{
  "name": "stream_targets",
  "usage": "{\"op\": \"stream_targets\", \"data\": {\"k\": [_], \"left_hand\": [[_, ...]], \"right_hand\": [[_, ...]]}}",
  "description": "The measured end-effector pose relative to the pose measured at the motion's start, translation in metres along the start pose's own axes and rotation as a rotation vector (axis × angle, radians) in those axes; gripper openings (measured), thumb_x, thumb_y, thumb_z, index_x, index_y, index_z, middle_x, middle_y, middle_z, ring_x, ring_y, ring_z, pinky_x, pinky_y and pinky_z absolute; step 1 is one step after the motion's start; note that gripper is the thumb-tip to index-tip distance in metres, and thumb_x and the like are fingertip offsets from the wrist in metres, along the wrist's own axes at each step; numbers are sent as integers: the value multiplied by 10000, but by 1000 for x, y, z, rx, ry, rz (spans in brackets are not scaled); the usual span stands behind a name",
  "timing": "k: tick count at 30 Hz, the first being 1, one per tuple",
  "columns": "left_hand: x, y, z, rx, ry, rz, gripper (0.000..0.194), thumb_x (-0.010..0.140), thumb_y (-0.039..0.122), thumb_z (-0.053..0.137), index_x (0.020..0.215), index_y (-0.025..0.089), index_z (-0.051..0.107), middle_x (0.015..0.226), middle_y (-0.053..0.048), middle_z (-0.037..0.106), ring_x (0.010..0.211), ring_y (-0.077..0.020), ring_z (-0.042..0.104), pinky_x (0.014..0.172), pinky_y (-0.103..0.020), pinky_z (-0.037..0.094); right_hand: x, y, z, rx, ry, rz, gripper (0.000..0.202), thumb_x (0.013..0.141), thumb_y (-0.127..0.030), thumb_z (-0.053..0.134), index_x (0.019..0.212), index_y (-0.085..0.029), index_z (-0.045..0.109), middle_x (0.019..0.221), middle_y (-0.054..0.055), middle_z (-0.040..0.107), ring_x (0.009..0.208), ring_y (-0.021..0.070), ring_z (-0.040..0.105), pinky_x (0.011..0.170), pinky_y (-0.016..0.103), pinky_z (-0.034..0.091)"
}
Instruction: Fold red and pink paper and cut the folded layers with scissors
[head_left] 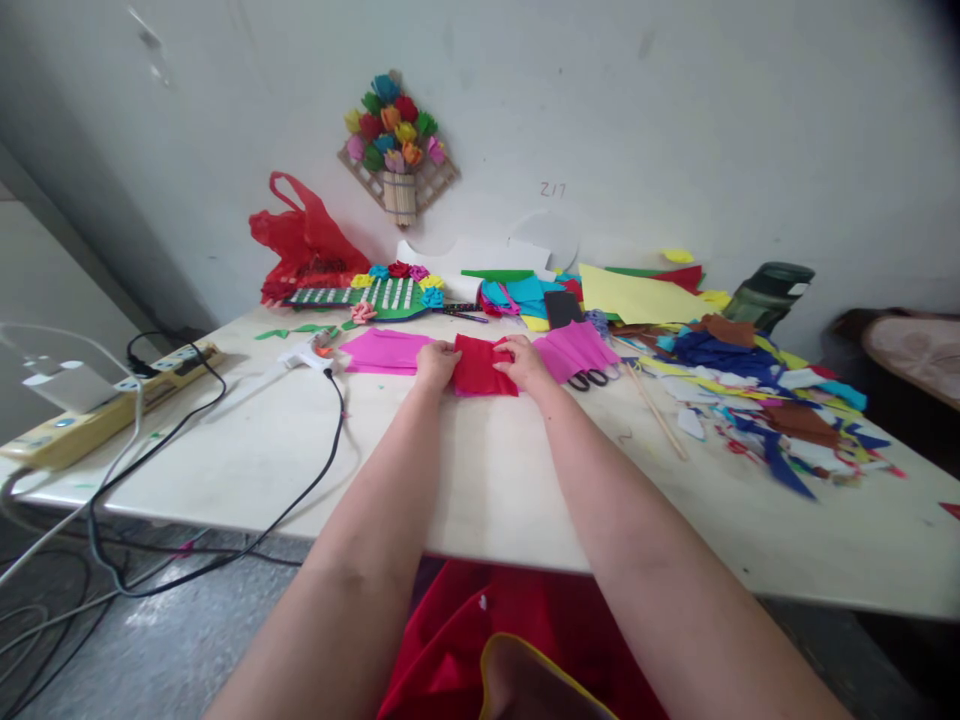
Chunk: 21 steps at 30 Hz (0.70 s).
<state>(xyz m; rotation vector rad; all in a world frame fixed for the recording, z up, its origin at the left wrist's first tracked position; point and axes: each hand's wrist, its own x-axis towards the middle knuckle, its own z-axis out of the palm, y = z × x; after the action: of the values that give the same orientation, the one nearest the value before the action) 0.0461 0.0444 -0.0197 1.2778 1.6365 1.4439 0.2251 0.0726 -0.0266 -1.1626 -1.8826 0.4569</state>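
A red sheet of crepe-like paper lies between my two hands near the middle of the table. Its left edge is gripped by my left hand, fingers closed with the thumb toward the paper. My right hand pinches the upper right part of the same sheet, fingers bent. Pink paper stretches out to the left of my left hand. More pink paper, slightly rippled, lies beyond my right hand, partly over black-handled scissors.
A white glue gun with a black cord rests at left, near a yellow power strip. Paper scraps and a wooden stick lie at right. Behind are a phone, a flower-trimmed green craft piece and a bottle.
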Motion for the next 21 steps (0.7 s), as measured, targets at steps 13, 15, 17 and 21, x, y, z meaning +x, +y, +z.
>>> {"op": "stream_targets", "data": {"k": [13,15,17,21], "left_hand": [[0,3,0,229,33,24,85,638,162,653,719,148,677,690,-84,679,732,-226,642,688,-295,484],[0,4,-1,226,29,24,95,639,160,655,729,145,680,695,-82,681,729,-221,642,683,-286,484],[-1,5,-1,221,24,23,123,645,163,651,762,141,687,715,-80,686,732,-212,645,678,-274,482],[-1,4,-1,255,3,16,202,682,177,619,861,120,692,790,-93,698,764,-202,650,669,-252,479]], "right_hand": [[-4,-11,2,-229,28,-203,239,749,-101,542,931,-162,685,1141,117,548,1076,246,497,971,387,391],[-2,-10,3,-182,50,-203,296,775,-79,475,975,-162,677,1136,113,565,1075,228,510,978,369,391],[0,-8,2,-130,81,-201,346,778,-55,428,997,-171,669,1109,98,595,1056,211,532,972,362,402],[2,-3,-7,-77,156,-162,348,785,-60,401,990,-158,664,1058,99,641,1015,205,574,948,371,421]]}}
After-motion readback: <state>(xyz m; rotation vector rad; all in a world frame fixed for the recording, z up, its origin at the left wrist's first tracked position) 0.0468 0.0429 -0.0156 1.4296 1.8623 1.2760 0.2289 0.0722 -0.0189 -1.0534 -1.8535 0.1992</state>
